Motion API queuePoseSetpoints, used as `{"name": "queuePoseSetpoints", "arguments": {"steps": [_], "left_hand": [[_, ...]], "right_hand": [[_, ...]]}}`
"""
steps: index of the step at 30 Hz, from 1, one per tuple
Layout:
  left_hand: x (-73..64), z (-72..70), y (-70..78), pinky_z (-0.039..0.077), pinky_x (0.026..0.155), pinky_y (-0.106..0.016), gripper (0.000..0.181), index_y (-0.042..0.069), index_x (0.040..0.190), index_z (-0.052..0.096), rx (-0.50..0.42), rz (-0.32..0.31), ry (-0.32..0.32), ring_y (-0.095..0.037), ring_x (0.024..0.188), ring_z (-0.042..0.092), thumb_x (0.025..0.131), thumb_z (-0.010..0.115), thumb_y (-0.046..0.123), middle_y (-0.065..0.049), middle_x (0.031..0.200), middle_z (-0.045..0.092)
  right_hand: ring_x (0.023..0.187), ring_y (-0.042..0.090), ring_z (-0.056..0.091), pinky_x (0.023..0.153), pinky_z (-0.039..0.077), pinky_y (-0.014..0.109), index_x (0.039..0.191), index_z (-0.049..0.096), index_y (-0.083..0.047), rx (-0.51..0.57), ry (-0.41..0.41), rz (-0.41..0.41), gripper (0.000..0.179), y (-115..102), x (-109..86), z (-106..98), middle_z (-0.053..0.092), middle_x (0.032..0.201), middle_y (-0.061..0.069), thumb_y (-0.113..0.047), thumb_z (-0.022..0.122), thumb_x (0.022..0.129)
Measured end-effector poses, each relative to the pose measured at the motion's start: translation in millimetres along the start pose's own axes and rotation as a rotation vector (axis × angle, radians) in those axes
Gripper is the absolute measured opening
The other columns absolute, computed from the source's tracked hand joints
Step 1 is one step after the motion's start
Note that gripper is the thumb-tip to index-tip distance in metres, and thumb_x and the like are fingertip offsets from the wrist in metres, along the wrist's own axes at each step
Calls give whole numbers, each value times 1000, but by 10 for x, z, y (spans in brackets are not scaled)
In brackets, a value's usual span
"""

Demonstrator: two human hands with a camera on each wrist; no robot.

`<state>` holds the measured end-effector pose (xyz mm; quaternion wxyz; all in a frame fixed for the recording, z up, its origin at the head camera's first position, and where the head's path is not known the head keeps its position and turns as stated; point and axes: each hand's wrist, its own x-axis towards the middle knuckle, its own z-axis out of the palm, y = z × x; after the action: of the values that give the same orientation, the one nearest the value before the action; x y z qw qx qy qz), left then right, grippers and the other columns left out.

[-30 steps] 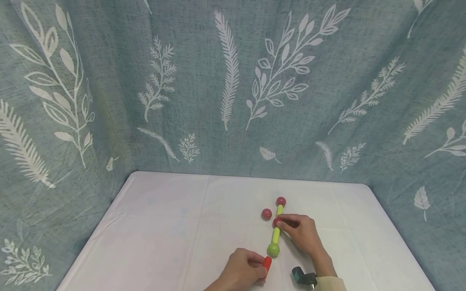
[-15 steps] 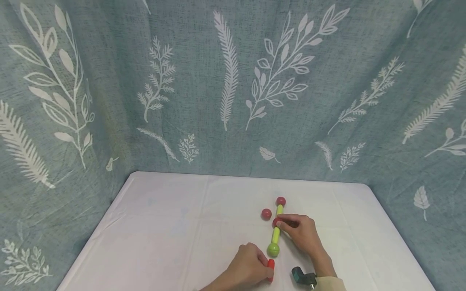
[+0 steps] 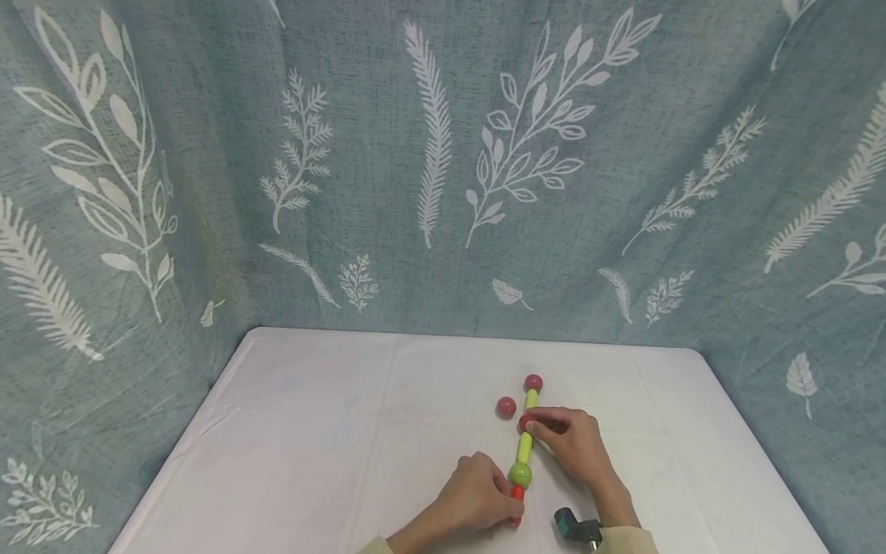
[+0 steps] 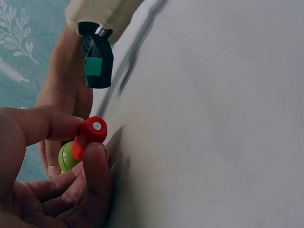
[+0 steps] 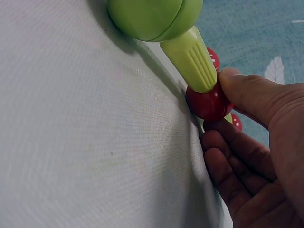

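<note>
A chain of toy balls and rods runs across the white table (image 3: 311,431) in the head view. My left hand (image 3: 477,496) pinches a red rod (image 4: 89,137) between thumb and fingers; its far end meets a green ball (image 3: 520,475). From that ball a yellow-green rod (image 5: 190,59) leads to a dark red ball (image 5: 208,102), which my right hand (image 3: 571,442) grips between thumb and fingers. Beyond it, another yellow-green rod (image 3: 531,398) joins a red ball (image 3: 533,382) at the chain's far end. A white disc shows on the red rod's near end.
A separate red ball (image 3: 506,407) lies just left of the chain. The dark wrist camera (image 3: 576,528) hangs by the right sleeve (image 3: 626,541). A blue-green leaf-patterned curtain (image 3: 443,192) stands behind the table.
My left hand has turned the red rod in line with the chain and moved it up against the green ball. My right hand has stayed in place on the middle red ball.
</note>
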<state>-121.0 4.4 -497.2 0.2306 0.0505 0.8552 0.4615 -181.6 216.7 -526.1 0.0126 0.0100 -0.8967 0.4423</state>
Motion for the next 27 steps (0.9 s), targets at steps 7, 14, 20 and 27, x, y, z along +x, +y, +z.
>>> {"name": "queuePoseSetpoints", "arguments": {"steps": [7,14,20,27], "left_hand": [[-9,0,-3,42,50,-19,24,13,70,73,11,-14,-16,-8,49,57,84,91,16,1,59,67],[-30,12,-6,43,51,-20,25,12,75,72,-1,-24,19,-9,52,59,85,94,19,0,65,66],[-31,11,-4,43,52,-21,26,12,77,71,-8,-40,18,-10,54,60,86,94,21,-2,70,66],[-51,7,-8,43,52,-21,26,11,80,71,-9,-48,27,-10,55,60,86,94,22,-4,76,64]], "right_hand": [[108,15,78,95,63,28,118,86,-22,-6,2,10,22,-4,-11,9,85,111,-5,-21,86,96],[106,15,79,93,63,26,118,85,-22,1,1,11,22,-11,-26,10,85,111,-5,-22,86,96],[106,14,78,93,63,26,118,85,-22,-4,7,12,23,-17,-33,10,85,111,-5,-22,86,96],[105,14,78,93,63,27,119,85,-22,-23,12,16,24,-29,-38,24,85,112,-4,-22,86,96]]}}
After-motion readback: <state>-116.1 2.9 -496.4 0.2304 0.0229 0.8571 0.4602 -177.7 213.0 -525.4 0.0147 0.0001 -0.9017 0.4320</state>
